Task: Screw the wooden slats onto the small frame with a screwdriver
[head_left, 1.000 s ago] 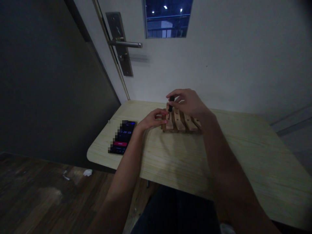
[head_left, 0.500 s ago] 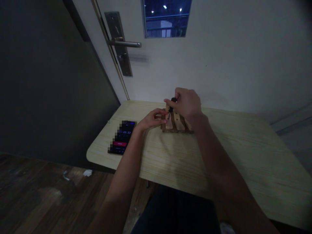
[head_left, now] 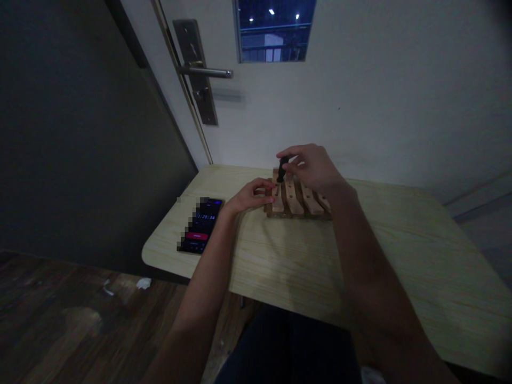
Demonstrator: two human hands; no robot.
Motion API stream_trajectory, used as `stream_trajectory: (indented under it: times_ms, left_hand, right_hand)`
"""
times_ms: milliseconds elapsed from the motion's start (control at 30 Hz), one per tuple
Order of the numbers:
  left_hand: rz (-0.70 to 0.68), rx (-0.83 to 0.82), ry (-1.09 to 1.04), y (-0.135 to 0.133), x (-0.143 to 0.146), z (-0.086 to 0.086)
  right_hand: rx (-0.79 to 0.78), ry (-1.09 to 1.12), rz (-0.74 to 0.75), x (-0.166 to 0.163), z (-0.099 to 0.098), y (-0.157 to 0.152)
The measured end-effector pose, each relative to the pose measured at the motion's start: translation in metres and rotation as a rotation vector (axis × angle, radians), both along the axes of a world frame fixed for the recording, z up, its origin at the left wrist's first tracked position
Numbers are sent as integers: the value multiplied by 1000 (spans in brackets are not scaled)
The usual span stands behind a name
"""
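Observation:
A wooden block (head_left: 296, 205) with several slanted, raised pieces and small dark holes lies near the back of the table. My right hand (head_left: 314, 165) grips a black-handled screwdriver (head_left: 282, 169) between thumb and fingers. Its shaft points down at the leftmost slanted piece; whether the tip sits in a screw is too small to tell. At the block's left end, my left hand (head_left: 254, 196) holds the edge with thumb and fingers. My right wrist hides part of the block's right end.
A phone (head_left: 202, 226) showing a running timer lies on the pale wooden table (head_left: 280, 256), left of my left forearm. Behind the table stands a white door (head_left: 360, 96) with a metal handle (head_left: 212, 72). White scraps (head_left: 143, 283) lie on the floor.
My right hand has shifted slightly right and its fingers have loosened and turned around the screwdriver handle. More of the block now shows. My left hand stays in place.

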State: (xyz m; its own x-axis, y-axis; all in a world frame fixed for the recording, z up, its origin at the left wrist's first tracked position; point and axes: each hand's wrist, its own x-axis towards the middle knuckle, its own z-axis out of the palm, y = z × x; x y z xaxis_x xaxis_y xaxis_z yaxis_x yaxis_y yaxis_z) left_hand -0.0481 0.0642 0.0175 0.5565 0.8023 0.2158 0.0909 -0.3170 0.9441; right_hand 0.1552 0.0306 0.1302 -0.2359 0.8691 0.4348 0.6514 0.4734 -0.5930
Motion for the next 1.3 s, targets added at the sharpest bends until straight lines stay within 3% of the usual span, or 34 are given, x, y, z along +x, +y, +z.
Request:
stream_trajectory:
  times_ms: [133, 267, 367, 467, 633, 900, 1133, 1300]
  left_hand:
    - [9, -6, -10, 1, 1, -1]
    - [-4, -4, -16, 2, 2, -1]
    - [-10, 5, -16, 2, 2, -1]
    - [-3, 6, -17, 1, 3, -1]
    - [-10, 9, -10, 0, 3, 1]
    - [-15, 2, -22, 2, 1, -3]
    - [-9, 8, -28, 3, 2, -3]
    - [-13, 5, -36, 2, 3, -3]
  right_hand:
    - [43, -59, -95, -3, 2, -3]
    - [141, -125, -202, -8, -9, 1]
    - [189, -117, -194, -12, -17, 5]
    - [157, -28, -142, -12, -18, 4]
    - [139, 5, 67, -5, -12, 2]
    - [-9, 114, 167, -1, -11, 7]
    - [72, 64, -90, -6, -10, 4]
    - [118, 37, -77, -8, -14, 4]
